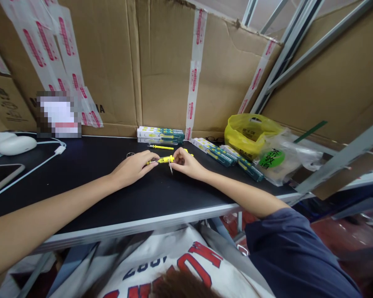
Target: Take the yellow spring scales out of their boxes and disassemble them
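Over the middle of the black table (121,211), my left hand (133,167) pinches the left end of a small yellow tool (165,159) with a thin metal part. My right hand (186,163) has its fingers closed at the tool's right end, and a thin silvery piece hangs just below those fingertips. Behind the hands a yellow pen-like stick (161,147) lies flat. Another bit of yellow shows just behind my right hand, mostly hidden.
White-and-green printed boxes (160,134) stand at the back, with more boxes (213,152) to the right. Beyond them are a yellow bag (248,134) and a clear bag (279,159). A white cable (34,169) and a phone (1,178) lie at the left. Cardboard walls the back.
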